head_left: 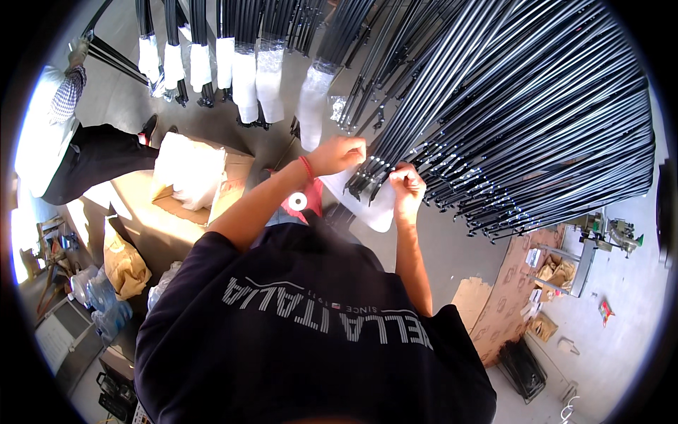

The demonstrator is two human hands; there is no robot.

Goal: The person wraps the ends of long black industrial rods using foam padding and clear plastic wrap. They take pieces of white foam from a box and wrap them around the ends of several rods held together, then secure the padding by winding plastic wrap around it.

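Black rods [395, 141] lie in a bundle in front of me, their fitted ends pointing toward my body. A white wrapping sheet [378, 212] is spread under these ends and hangs down between my arms. My left hand [340, 155], a red band at its wrist, is curled closed at the sheet's left edge, beside the rods. On the other side my right hand [408, 185] has its fingers bent closed at the sheet's right edge. A white tape roll [297, 201] rests at my lap, near a red surface [313, 196].
Many more black rods [537, 127] fan out at the right. Rod bundles with white-wrapped ends [244, 85] stand at the back. A cardboard box [233, 173] holding white material sits left, near another person [92, 155]. A brown paper bag [125, 261] stands at the lower left.
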